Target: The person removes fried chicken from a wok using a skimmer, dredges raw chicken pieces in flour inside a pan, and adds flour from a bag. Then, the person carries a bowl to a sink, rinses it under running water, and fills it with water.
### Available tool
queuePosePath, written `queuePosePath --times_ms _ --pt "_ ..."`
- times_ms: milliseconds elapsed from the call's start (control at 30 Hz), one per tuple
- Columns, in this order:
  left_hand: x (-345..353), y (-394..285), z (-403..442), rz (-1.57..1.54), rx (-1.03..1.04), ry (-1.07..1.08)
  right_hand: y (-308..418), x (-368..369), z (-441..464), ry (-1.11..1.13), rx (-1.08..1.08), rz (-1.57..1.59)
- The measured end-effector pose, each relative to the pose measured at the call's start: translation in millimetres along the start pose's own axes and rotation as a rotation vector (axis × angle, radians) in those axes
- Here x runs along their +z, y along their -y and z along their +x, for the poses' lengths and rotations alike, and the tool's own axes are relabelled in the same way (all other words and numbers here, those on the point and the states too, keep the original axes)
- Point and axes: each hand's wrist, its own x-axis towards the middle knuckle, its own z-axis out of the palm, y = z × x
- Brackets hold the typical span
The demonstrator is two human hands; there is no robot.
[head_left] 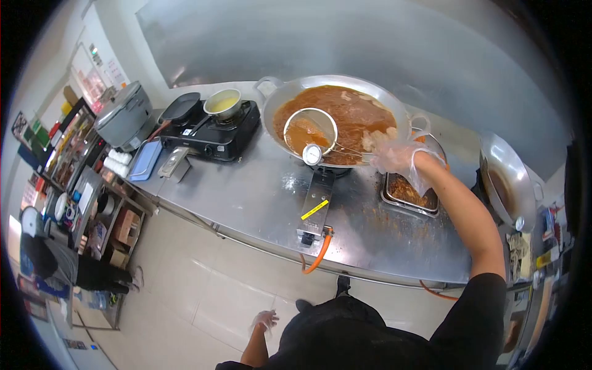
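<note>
My right hand (398,156), in a clear plastic glove, is closed on the wire handle of a round mesh strainer (306,131). The strainer lies over the near left part of a large metal wok (280,102), which holds brown, oily liquid (351,114). Several pale pieces (377,138) float in the liquid near my right hand. A dial thermometer (312,154) sits at the wok's near rim. My left hand (266,319), also gloved, hangs low beside my body, away from the counter, its fingers loosely apart and holding nothing.
Below my right forearm is a metal tray (412,209) of brown crumbs. A gas burner control (317,206) with an orange hose (317,262) juts toward the front edge. A portable stove (225,139) carries a small pot (222,103). Another wok (507,179) stands right. A person (58,265) is at far left.
</note>
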Motion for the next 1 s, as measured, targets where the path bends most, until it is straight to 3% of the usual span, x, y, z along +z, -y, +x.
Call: queuePosePath --times_ms 133,267,433,467,600,733,833,867,1000 --pt "-11.0 5.1 1.3 0.059 -0.057 0.022 -0.1 13.2 1.9 0.110 0.104 0.098" --pt "-15.7 6.6 4.1 0.131 -0.034 0.015 -2.4 17.6 -6.7 0.052 0.128 0.149" --pt "-3.4 -18.2 -5.9 0.153 0.137 -0.031 -24.2 0.9 -29.9 0.040 0.267 0.244" --pt "1.2 -18.4 -8.0 0.149 0.157 -0.043 -40.2 6.4 -36.7 -0.085 0.268 0.288" --pt "15.6 1.3 -11.0 0.079 0.227 -0.043 -124.9 19.7 -52.5 -0.062 0.249 0.502" --pt "38.7 38.4 -12.6 0.086 0.064 -0.043 -140.2 -9.3 -135.8 -0.072 0.413 0.367" --pt "68.1 48.0 -36.1 0.225 -0.030 -0.044 -186.0 7.1 -189.1 -0.164 0.407 0.334" --pt "69.1 53.6 -38.1 0.221 -0.028 0.020 -206.2 24.9 -205.1 -0.292 0.336 0.303" --pt "101.0 53.7 -60.7 0.378 0.003 -0.050 -248.0 65.5 -255.8 -0.200 0.319 0.093"
